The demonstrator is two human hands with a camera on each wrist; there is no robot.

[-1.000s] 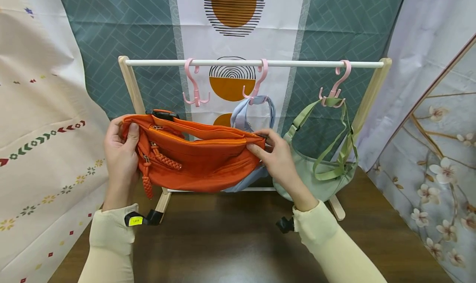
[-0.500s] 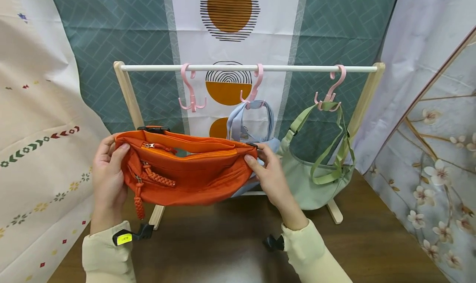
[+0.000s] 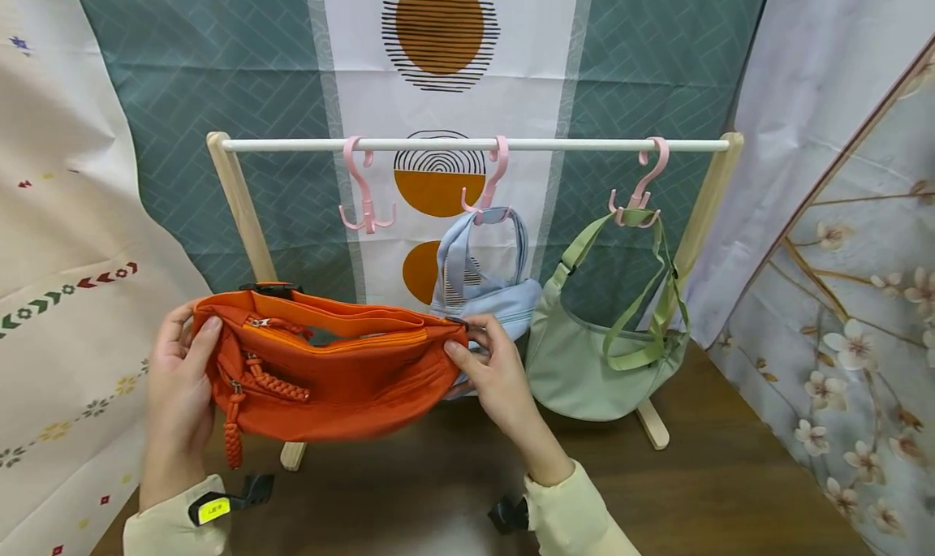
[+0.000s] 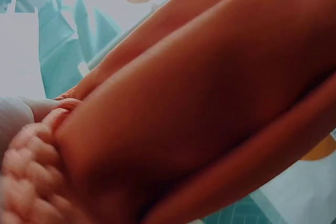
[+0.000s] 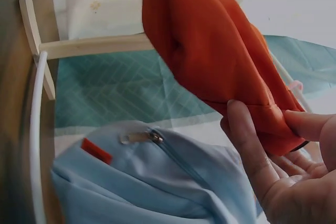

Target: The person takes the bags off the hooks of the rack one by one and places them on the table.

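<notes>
- Fingers and thumb of the left hand (image 3: pixel 178 394) pinched one upper corner of the orange bag (image 3: pixel 336 385); those of the right hand (image 3: pixel 500 369) pinched the opposite end.
- Between them the bag hung lengthwise, lifted above the table (image 3: pixel 380 491) and in front of the rack (image 3: pixel 244 209), its left end slightly higher.
- Good handling seemed to call for even tension at both ends and a grip on cloth, not on the black buckle (image 3: pixel 270 289).
- Braided pulls (image 3: pixel 277 383) hung at the front; they could have snagged, so slow movement looked wise.
- Clearance from the blue bag (image 3: pixel 504 300), close behind the right hand, would probably have helped.
- Hidden were the orange bag's back and part of the blue bag; the left wrist view was too blurred to confirm the left grip, and both sleeves (image 3: pixel 175 527) were cut off below.
</notes>
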